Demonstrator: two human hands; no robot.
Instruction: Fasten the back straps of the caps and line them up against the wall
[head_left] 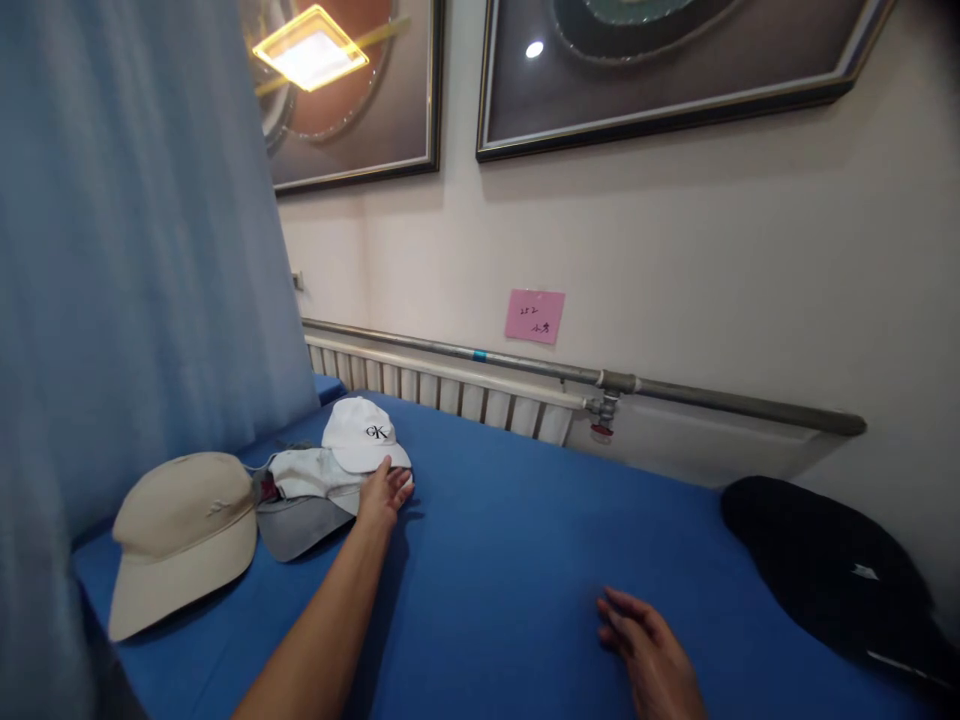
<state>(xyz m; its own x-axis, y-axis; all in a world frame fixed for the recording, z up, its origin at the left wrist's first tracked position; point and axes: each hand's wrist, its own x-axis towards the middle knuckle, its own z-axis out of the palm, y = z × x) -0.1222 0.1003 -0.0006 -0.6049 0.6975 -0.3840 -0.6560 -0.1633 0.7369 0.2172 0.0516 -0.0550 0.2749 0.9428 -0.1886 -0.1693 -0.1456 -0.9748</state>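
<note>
Right hand: The right hand (649,645) was nearest, over the blue-covered surface (510,560), well apart from every cap; its grip held nothing, fingers loosely curled and slightly apart.
Beige cap: A beige fabric cap (184,510) with a broad brim lay at the left, untouched.
Grey brim: A grey fabric cap (304,527) lay beside it, partly under a pale mottled fabric cap (300,472).
Left hand: The left hand (383,494) was at the overlapping caps, fingers spread; whether its grip was clamped on a brim could not be told.
White cap: A white fabric cap (356,432) with dark lettering lay on the pale one, its brim at the left fingertips.
Step in hand: Judged to be placing or adjusting the white cap.
Next move: Judged to call for a light, sure touch at the brim, without dragging the caps beneath.
Wall: A pink paper card (535,316) hung above the pipe (720,398).
</note>
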